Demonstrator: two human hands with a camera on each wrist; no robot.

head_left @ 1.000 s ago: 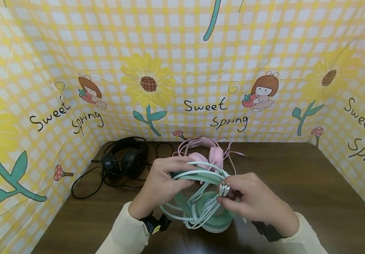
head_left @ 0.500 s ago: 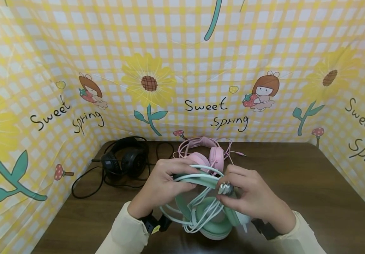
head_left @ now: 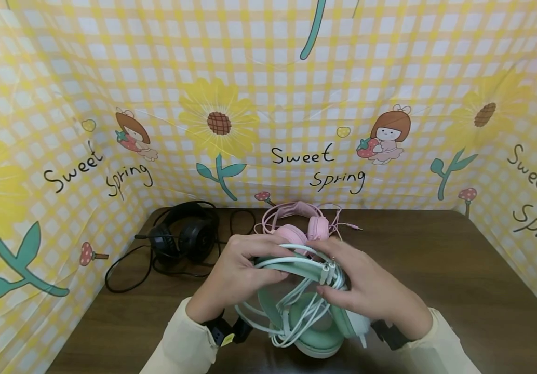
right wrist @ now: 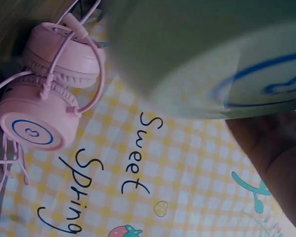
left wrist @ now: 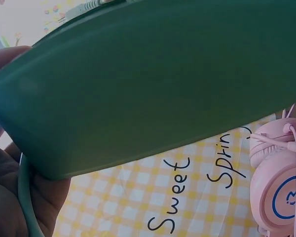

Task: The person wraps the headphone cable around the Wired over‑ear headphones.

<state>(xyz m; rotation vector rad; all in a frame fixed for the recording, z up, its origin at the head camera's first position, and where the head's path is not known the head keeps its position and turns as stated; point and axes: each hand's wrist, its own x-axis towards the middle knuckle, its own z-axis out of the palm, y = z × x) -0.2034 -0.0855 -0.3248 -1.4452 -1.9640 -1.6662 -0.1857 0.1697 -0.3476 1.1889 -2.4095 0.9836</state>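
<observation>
My left hand (head_left: 240, 272) grips the headband of a mint-green plastic headset (head_left: 319, 340), nearer to me than the pink plastic headset with round ear cups (head_left: 317, 228); my right hand (head_left: 373, 285) curls round the band's other end, by two small white plugs (head_left: 328, 272). The thin pale-mint cord (head_left: 308, 316) looks largely gathered into loops, but setting down remains, unlike the black plastic headset (head_left: 189, 236) lying left of the pink one.
</observation>
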